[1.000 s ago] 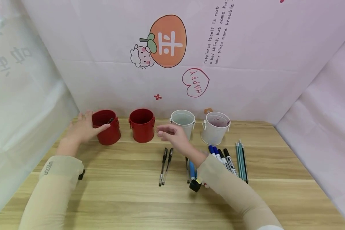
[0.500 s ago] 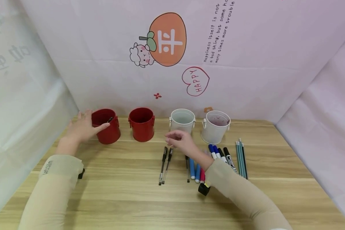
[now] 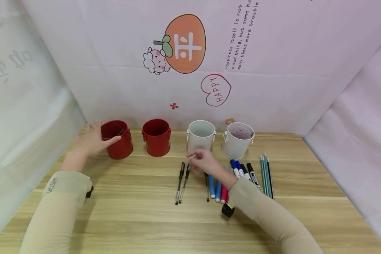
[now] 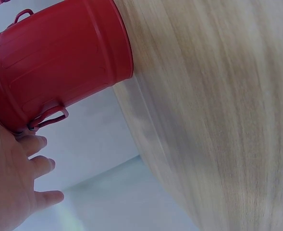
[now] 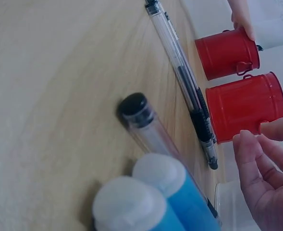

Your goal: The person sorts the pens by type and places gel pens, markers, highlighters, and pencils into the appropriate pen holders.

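Note:
My left hand point(image 3: 90, 141) rests with spread fingers at the rim of the leftmost red bucket point(image 3: 120, 150), thumb across its front. A dark pen end point(image 3: 122, 132) shows inside that bucket. In the left wrist view, the fingers point(image 4: 43, 166) extend past the bucket's handle. My right hand point(image 3: 206, 163) hovers in front of a white bucket point(image 3: 200, 139), fingers loosely bent with nothing between them. Below it lie two black gel pens point(image 3: 179, 183) side by side. Another gel pen point(image 5: 153, 134) lies beside blue markers point(image 5: 187, 199), its upper end hidden by the hand in the head view.
A second red bucket point(image 3: 157, 141) and another white bucket point(image 3: 238, 144) complete the row at the back wall. Pink markers point(image 3: 223, 194), whiteboard markers point(image 3: 254, 174) with blue and black caps, and several pencils point(image 3: 266, 176) lie on the wooden table point(image 3: 146, 225).
My right hand has moved right and nearer to me, from beside the second red bucket to over the pens. The left hand stays at the leftmost bucket.

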`<action>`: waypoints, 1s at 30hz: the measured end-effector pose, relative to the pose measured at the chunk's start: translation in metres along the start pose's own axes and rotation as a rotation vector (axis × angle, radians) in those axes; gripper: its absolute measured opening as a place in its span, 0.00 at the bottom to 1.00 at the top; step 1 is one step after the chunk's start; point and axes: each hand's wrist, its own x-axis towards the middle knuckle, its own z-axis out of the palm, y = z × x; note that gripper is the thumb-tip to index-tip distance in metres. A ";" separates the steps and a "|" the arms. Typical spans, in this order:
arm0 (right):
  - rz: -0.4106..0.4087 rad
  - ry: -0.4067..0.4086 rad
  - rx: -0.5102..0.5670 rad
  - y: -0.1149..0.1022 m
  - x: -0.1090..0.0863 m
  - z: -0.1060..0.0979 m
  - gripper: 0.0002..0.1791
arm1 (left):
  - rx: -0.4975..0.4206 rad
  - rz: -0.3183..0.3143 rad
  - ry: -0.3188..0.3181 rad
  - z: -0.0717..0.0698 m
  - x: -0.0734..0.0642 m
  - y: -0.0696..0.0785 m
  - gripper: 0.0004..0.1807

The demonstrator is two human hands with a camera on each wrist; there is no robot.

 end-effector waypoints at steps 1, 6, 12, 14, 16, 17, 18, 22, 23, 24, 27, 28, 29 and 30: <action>0.008 -0.005 -0.009 0.000 0.000 0.000 0.14 | -0.002 0.000 -0.002 0.000 0.000 0.001 0.69; 0.102 -0.030 -0.017 0.002 0.000 -0.002 0.16 | -0.008 0.002 -0.004 -0.001 -0.002 0.003 0.69; 0.201 -0.072 0.025 0.003 0.001 -0.003 0.18 | -0.008 0.002 -0.003 -0.001 -0.002 0.003 0.68; 0.223 -0.081 0.031 0.003 0.003 -0.003 0.19 | -0.005 0.001 -0.004 0.000 -0.002 0.003 0.68; 0.240 -0.087 0.041 0.003 0.004 -0.003 0.20 | -0.003 -0.001 -0.006 0.001 -0.001 0.002 0.68; 0.251 -0.088 0.043 0.004 0.005 -0.002 0.20 | -0.002 -0.001 -0.006 0.001 -0.001 0.002 0.68; 0.256 -0.090 0.043 0.005 0.006 -0.002 0.20 | -0.001 -0.001 -0.007 0.001 -0.001 0.001 0.68; 0.262 -0.094 0.014 0.010 0.010 0.000 0.19 | 0.000 0.001 -0.006 0.002 0.000 0.000 0.69; 0.255 -0.094 -0.004 0.012 0.011 0.000 0.18 | 0.000 0.001 -0.007 0.002 0.000 0.000 0.69; 0.254 -0.092 -0.021 0.013 0.012 0.001 0.17 | -0.001 0.001 -0.007 0.002 0.000 0.000 0.69; 0.247 -0.087 -0.065 0.013 0.014 0.004 0.16 | -0.002 0.000 -0.007 0.001 -0.001 0.000 0.69; 0.241 -0.087 -0.078 0.013 0.014 0.004 0.16 | -0.003 -0.001 -0.006 0.001 -0.001 0.001 0.69; 0.238 -0.088 -0.085 0.011 0.015 0.005 0.16 | -0.004 -0.002 -0.004 0.001 -0.001 0.001 0.69; 0.240 -0.090 -0.090 0.010 0.015 0.006 0.16 | -0.004 -0.002 -0.003 0.001 -0.001 0.001 0.69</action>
